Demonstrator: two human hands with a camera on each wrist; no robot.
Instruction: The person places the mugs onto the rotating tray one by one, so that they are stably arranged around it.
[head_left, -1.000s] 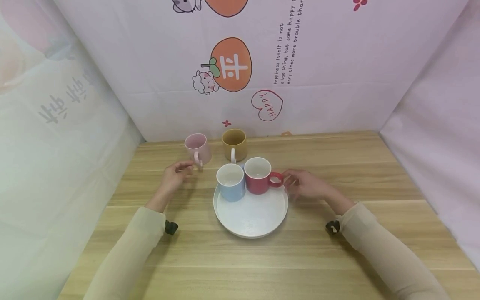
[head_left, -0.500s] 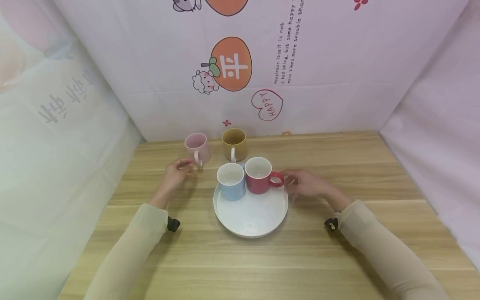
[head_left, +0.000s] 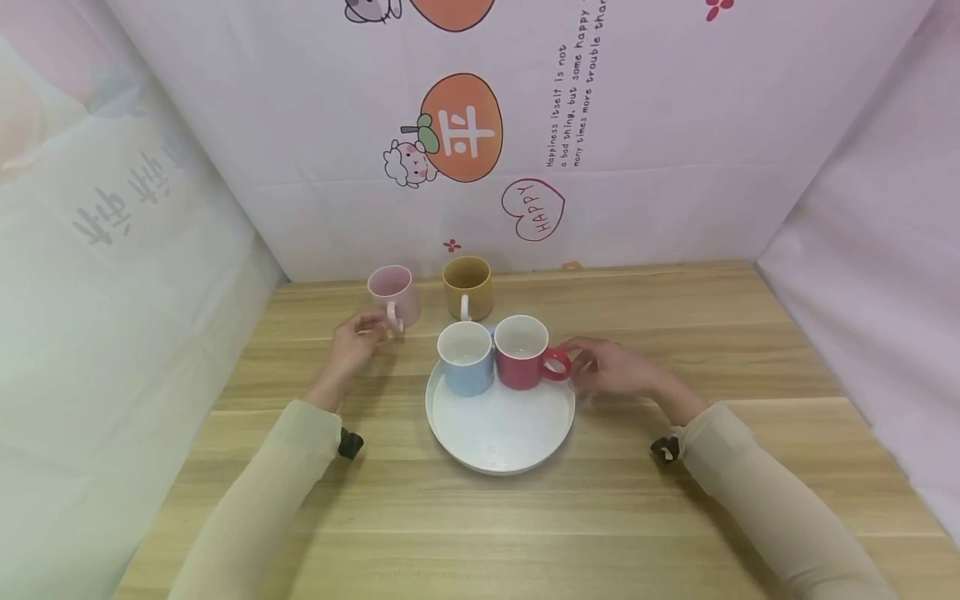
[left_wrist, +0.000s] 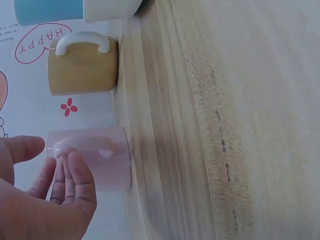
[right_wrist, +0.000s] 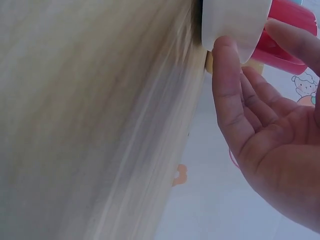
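Left grip [head_left: 352, 346] is loosely open by the pink mug [head_left: 406, 305]; right grip [head_left: 611, 367] is relaxed too, at the round white tray's [head_left: 502, 435] 2 o'clock. Blue mug [head_left: 469, 377] sits at its 11, red mug [head_left: 517, 372] at 1.

Centre of the head view: white round tray [head_left: 498, 437], smooth with a faint sheen; blue mug [head_left: 469, 377] and red mug [head_left: 519, 367], smooth, glossy, ceramic-looking. Upper centre: pink mug [head_left: 406, 305] and ochre mug [head_left: 481, 302], likewise smooth. Lower frame: table [head_left: 495, 542], wood-grained, softly satin. Upper frame: backdrop [head_left: 675, 125], printed, cloth-like, matt, lightly creased. Lower corners: sleeves [head_left: 780, 496], matt cloth.
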